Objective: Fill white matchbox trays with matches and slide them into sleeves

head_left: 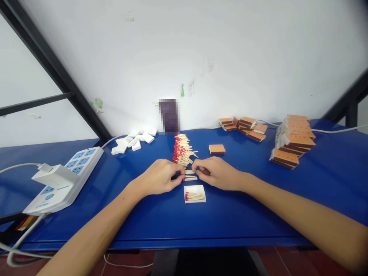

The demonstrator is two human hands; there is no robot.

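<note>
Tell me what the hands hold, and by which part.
A small bunch of red-tipped wooden matches, pinched at its ends: left hand at the heads, right hand at the bare ends.

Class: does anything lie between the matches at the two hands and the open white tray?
Nothing visible. The matches between left hand and right hand lie just beyond the white tray, with only blue table between.

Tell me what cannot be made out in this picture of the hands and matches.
Head view only.
- Curled fingers of the left hand and right hand hide whether they grip the matches.
- The object at the wall is pixelated, unidentifiable.
- Print on the orange matchbox sleeves is too small.
- The matchbox tray: match count too small.
</note>
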